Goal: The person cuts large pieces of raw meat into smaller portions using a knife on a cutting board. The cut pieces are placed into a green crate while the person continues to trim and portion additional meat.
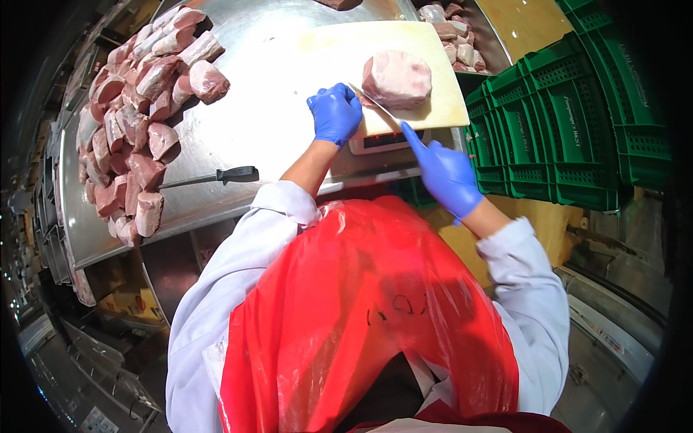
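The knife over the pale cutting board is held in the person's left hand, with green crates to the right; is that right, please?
The side is wrong: the head view shows the knife held in the right hand, over the pale cutting board, with green crates to the right.

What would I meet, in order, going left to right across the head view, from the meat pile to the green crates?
Meat pile, black-handled tool, left hand, big meat piece, right hand, green crates.
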{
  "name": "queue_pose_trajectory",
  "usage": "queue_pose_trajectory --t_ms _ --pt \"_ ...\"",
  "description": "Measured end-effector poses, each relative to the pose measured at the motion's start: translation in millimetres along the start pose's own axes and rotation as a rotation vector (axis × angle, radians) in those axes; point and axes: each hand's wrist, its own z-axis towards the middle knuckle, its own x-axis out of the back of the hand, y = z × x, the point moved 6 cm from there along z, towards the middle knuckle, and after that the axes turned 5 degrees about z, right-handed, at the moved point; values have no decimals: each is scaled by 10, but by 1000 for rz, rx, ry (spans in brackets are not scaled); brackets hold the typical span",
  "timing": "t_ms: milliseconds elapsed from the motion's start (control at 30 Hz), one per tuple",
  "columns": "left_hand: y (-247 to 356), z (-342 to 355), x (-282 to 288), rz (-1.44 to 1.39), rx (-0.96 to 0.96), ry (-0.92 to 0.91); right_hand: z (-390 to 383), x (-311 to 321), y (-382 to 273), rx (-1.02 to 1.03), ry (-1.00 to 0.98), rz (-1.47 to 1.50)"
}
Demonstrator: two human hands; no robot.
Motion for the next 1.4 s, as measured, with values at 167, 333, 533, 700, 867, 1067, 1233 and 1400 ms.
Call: queue_pose_trajectory --t_ms 167,333,533,700,867,1067,1233,1400 --pt "-466 144 94 -6 -5 147 -833 409 362 -114 -281 -154" --pt "-308 494 937 -870 5 330 -1586 423 821 -280 -41 239" --pt "1578 812 1192 -1167 -436 180 -2082 152 995 -649 312 651" --pt "2174 514 67 -653 -502 -170 -2270 -211 876 -797 392 773" --pt "1052 269 193 -62 -564 125 -2696 -510 685 -972 371 914" --pt "949 263 -200 -14 -180 0 -2935 -636 737 -968 414 944" --pt "1613 1550 -1135 -1245 -9 -298 -2479 -670 922 -864 415 900" --pt "1513 1565 -200 -819 -327 -192 -1951 -567 681 -900 499 1039"
